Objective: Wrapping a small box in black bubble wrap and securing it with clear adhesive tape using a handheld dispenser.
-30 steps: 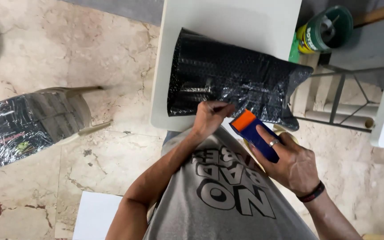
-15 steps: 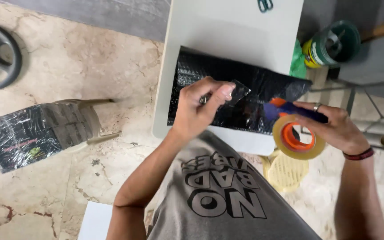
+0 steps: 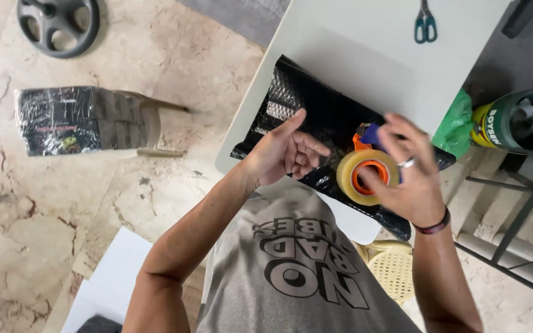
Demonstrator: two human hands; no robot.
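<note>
Left hand (image 3: 285, 154): raised over the near end of the black bubble-wrapped parcel (image 3: 316, 117), palm up, fingers loosely curled and half open, thumb stretched out; gripped nothing that could be made out.
Right hand (image 3: 405, 179): blurred by motion, fingers spread around the tape dispenser (image 3: 368, 172); seemed to hold it from behind, though the grip itself was smeared.
Tape dispenser: clear roll on an orange core, blue and orange body mostly hidden behind the roll and the fingers; held just above the parcel's right part.
Parcel: lay slantwise on the white table (image 3: 365, 55), its near edge over the table's rim, its right end covered by the right hand.
Scissors (image 3: 425, 21): at the table's far edge, handles teal, blades cut off by the frame.
Paint can (image 3: 516, 120): green, right of the table, beside a green bag (image 3: 454, 120).
Second wrapped parcel (image 3: 57, 120): on a chair on the marble floor, well apart to the left.
Wheel-shaped disc (image 3: 57, 24): on the floor at top left, partly cropped.
</note>
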